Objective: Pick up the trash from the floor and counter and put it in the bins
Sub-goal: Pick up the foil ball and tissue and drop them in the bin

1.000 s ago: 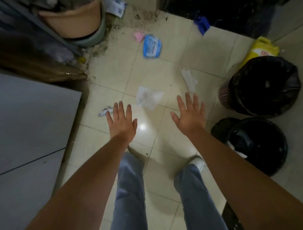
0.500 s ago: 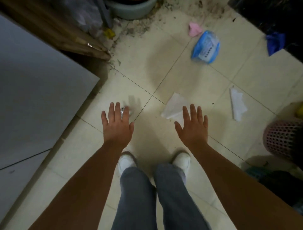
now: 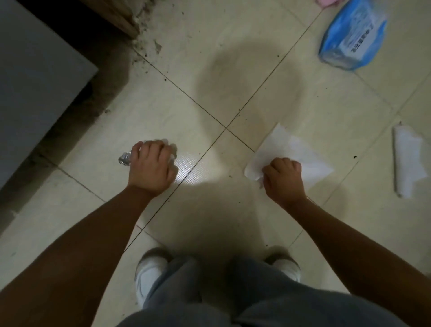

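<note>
On the tiled floor, my left hand [image 3: 151,167] is closed over a crumpled silvery wrapper [image 3: 124,159]; one end of it sticks out past my fingers on the left. My right hand [image 3: 283,178] is closed on the near corner of a flat white tissue [image 3: 289,149] that still lies on the floor. A second white tissue [image 3: 407,161] lies further right, untouched. A blue plastic packet [image 3: 353,35] lies at the far right, with a pink scrap [image 3: 326,2] at the top edge. No bin is in view.
A grey cabinet [image 3: 35,77] fills the left side, with a dark gap and dirt along its base. A wooden board [image 3: 116,16] leans at the top. My white shoes [image 3: 149,275] stand below my hands.
I have bent down, so the floor is much closer. Both hands went from spread open in the air to closed: the left on the silvery wrapper, the right on the white tissue.
</note>
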Action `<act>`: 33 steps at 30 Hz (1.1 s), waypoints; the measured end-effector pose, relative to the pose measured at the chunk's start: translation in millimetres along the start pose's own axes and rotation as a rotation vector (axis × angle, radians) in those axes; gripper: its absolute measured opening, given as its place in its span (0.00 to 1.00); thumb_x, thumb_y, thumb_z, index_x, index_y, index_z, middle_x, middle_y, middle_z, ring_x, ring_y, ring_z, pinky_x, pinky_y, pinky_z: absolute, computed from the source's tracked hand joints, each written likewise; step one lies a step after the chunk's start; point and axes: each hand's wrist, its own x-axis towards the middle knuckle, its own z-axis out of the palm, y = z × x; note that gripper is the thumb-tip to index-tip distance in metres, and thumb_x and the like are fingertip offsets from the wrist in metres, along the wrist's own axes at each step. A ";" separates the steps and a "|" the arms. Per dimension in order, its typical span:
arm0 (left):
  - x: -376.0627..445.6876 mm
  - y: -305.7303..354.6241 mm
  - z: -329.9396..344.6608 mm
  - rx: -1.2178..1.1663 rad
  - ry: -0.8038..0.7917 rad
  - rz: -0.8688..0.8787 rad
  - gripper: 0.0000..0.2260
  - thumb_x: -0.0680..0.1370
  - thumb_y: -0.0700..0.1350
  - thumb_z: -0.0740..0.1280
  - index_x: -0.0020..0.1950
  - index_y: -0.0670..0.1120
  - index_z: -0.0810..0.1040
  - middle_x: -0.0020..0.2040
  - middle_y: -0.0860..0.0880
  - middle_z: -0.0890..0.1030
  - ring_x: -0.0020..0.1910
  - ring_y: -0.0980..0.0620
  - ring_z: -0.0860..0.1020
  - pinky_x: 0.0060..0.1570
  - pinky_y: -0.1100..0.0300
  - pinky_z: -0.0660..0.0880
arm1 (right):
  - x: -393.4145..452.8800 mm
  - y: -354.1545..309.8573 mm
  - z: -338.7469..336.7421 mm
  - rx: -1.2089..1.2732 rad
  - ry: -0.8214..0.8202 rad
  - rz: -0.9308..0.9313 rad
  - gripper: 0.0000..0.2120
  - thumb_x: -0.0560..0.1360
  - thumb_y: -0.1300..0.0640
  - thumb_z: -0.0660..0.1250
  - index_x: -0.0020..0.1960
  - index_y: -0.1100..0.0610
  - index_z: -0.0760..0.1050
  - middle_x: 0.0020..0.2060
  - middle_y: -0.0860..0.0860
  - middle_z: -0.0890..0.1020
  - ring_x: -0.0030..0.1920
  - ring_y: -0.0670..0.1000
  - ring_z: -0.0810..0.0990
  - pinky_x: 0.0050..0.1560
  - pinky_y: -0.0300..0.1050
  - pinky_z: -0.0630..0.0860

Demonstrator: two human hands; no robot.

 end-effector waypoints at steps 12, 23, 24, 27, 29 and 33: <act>-41.7 78.6 -152.6 -0.205 -0.212 0.068 0.25 0.62 0.32 0.78 0.57 0.29 0.76 0.51 0.29 0.79 0.48 0.30 0.79 0.45 0.43 0.80 | -91.1 -1.8 -122.4 0.220 0.191 0.321 0.03 0.60 0.66 0.68 0.33 0.62 0.80 0.28 0.58 0.82 0.30 0.59 0.82 0.37 0.52 0.78; -130.4 305.4 -362.9 -0.472 -0.287 0.278 0.25 0.70 0.41 0.76 0.62 0.32 0.72 0.72 0.40 0.62 0.66 0.46 0.71 0.58 0.71 0.64 | -346.3 63.2 -289.6 0.738 0.413 0.986 0.09 0.74 0.67 0.61 0.43 0.72 0.78 0.41 0.69 0.81 0.44 0.67 0.79 0.44 0.50 0.71; -138.6 327.5 -372.3 -0.472 -0.310 0.329 0.24 0.70 0.41 0.76 0.60 0.31 0.73 0.72 0.40 0.62 0.66 0.46 0.71 0.58 0.73 0.62 | -372.1 70.7 -297.8 0.790 0.429 1.082 0.09 0.75 0.67 0.61 0.45 0.72 0.77 0.43 0.70 0.80 0.45 0.66 0.78 0.45 0.49 0.69; -168.0 396.3 -397.8 -0.390 -0.347 0.491 0.24 0.65 0.42 0.79 0.55 0.31 0.77 0.66 0.35 0.70 0.63 0.39 0.73 0.62 0.59 0.70 | -446.8 91.7 -312.4 0.905 0.478 1.349 0.11 0.77 0.65 0.59 0.48 0.71 0.77 0.46 0.67 0.80 0.48 0.64 0.78 0.45 0.46 0.68; -187.7 439.5 -401.0 -0.281 -0.322 0.608 0.25 0.55 0.45 0.84 0.46 0.33 0.81 0.50 0.34 0.82 0.49 0.34 0.80 0.50 0.48 0.78 | -493.1 103.3 -313.3 0.955 0.496 1.502 0.11 0.78 0.63 0.58 0.49 0.69 0.76 0.44 0.63 0.78 0.43 0.59 0.78 0.45 0.46 0.72; -227.9 518.5 -383.6 -0.226 -0.386 0.709 0.25 0.61 0.47 0.81 0.53 0.36 0.80 0.47 0.35 0.82 0.49 0.34 0.78 0.48 0.46 0.76 | -571.7 122.4 -291.9 1.000 0.515 1.717 0.09 0.79 0.62 0.58 0.41 0.63 0.72 0.37 0.57 0.72 0.36 0.53 0.70 0.33 0.41 0.62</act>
